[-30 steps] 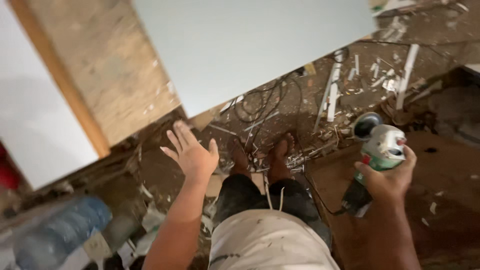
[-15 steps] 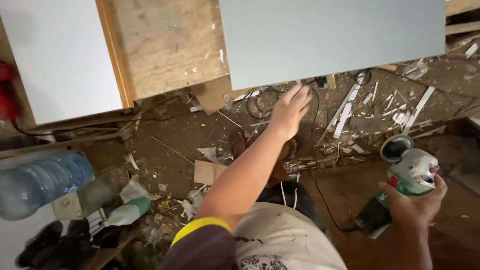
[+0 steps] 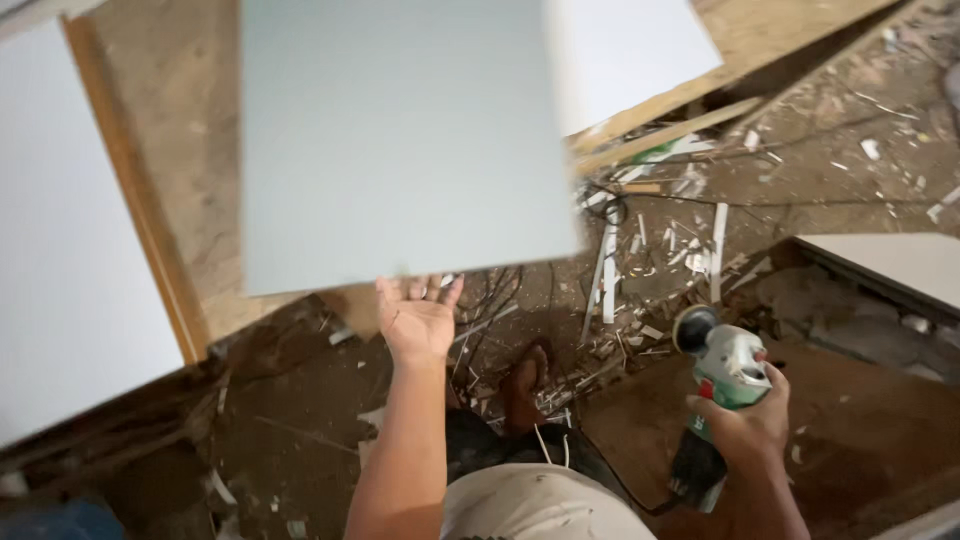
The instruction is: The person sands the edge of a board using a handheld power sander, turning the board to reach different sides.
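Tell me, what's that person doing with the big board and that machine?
A person stands on a dirt floor strewn with scraps and wires. The left hand is raised, palm up, with its fingertips at the bottom edge of a big pale grey board. The right hand grips a green and white power tool, held low and away from the board. More white panels and a wooden board lie around.
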